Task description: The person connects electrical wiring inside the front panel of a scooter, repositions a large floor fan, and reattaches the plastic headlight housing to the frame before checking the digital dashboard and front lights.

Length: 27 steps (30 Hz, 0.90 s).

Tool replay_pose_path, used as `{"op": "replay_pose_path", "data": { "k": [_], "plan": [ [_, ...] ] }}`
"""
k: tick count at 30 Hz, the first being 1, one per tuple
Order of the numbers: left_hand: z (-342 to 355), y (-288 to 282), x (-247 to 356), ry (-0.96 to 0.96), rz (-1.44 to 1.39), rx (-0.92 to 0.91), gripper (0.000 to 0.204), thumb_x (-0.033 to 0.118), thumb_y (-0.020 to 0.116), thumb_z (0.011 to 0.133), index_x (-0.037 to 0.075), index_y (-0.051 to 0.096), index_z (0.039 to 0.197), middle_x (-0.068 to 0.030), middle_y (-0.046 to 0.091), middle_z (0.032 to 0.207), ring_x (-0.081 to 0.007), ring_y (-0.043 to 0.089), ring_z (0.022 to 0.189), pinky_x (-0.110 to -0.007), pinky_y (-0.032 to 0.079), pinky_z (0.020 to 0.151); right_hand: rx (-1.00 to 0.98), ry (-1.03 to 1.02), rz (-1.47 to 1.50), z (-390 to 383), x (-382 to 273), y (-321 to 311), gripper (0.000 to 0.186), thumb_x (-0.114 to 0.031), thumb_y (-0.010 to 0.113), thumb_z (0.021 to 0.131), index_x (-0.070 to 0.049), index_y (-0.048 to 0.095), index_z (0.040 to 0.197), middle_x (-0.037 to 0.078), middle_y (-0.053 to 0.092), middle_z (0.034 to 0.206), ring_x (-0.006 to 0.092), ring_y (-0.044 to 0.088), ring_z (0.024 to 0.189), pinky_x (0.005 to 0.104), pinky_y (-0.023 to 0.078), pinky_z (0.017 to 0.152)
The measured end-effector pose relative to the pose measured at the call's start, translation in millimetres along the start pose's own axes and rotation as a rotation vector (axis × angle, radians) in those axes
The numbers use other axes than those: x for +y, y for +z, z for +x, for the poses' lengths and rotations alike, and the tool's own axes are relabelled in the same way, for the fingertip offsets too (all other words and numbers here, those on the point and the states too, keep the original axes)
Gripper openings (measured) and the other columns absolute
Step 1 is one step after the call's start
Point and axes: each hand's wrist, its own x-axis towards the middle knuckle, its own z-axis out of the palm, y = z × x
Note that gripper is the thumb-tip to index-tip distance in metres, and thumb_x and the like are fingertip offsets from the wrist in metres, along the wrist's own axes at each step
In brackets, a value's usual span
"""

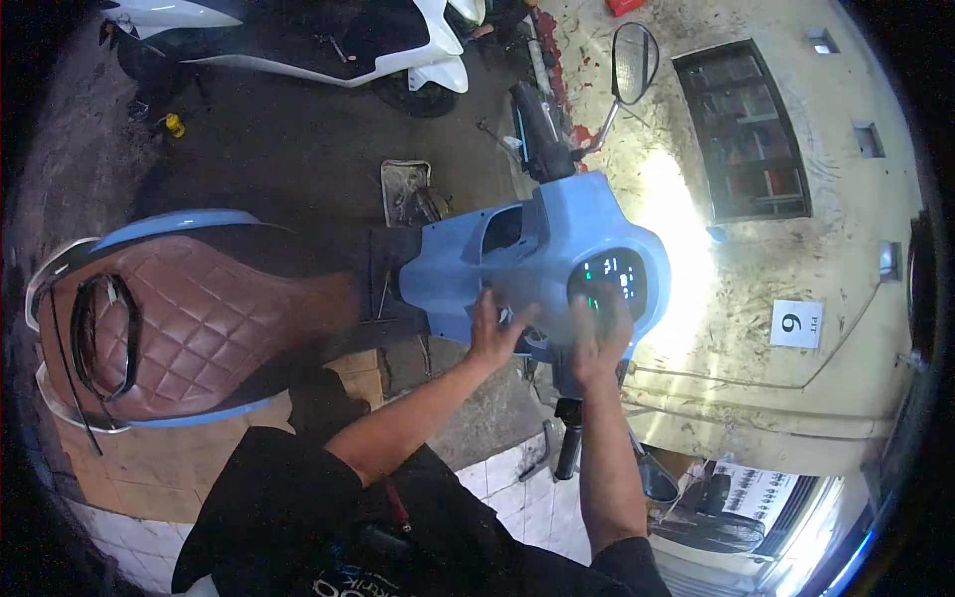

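Note:
A light blue scooter (468, 261) stands in front of me, its handlebar end to the right. Its round dashboard display (619, 267) is lit with green and white marks. My left hand (499, 330) is at the blue inner panel beneath the handlebar, thumb and fingers apart, with no object visible in it. Over the lower part of the display is my right hand (601, 336), fingers stretched upward and blurred by motion. Whether either hand touches the scooter, I cannot tell.
On the brown quilted seat (189, 318) lies a black, ring-like part (105, 336). A mirror (635, 65) rises from the far handlebar grip (542, 129). Beyond are a grey tray (406, 194), a yellow object (175, 125) and a white scooter (428, 45). A stained wall (846, 249) stands right.

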Motion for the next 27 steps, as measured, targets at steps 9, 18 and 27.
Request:
{"op": "replay_pose_path", "data": {
  "k": [9,18,27],
  "plan": [
    [86,11,39,-0.079,-0.156,-0.259,0.080,0.056,0.042,0.090,-0.008,0.030,0.136,-0.0273,0.035,0.139,-0.0362,0.034,0.131,-0.038,0.027,0.107,-0.204,0.149,1.156,148,14,57,0.019,-0.019,0.055,0.081,-0.006,0.053,0.067,0.007,0.053,0.061,0.0184,0.056,0.062,0.0310,0.043,0.058],
    [108,11,60,-0.123,-0.281,-0.413,0.078,0.055,0.042,0.091,-0.006,0.030,0.137,-0.0215,0.040,0.138,-0.0308,0.038,0.128,-0.035,0.027,0.107,0.097,-0.167,0.043,149,126,89,0.023,-0.019,0.052,0.087,-0.002,0.055,0.071,0.011,0.054,0.061,0.0233,0.055,0.057,0.0349,0.040,0.053],
    [158,30,68,-0.212,-0.159,-0.147,0.094,0.052,0.083,0.056,-0.007,0.047,0.118,-0.0210,0.059,0.113,-0.0283,0.059,0.104,-0.038,0.047,0.089,0.504,0.115,0.641,221,27,3,0.039,-0.032,0.036,0.098,0.001,0.055,0.089,0.015,0.060,0.082,0.0221,0.062,0.078,0.0347,0.050,0.071]
  ]
}}
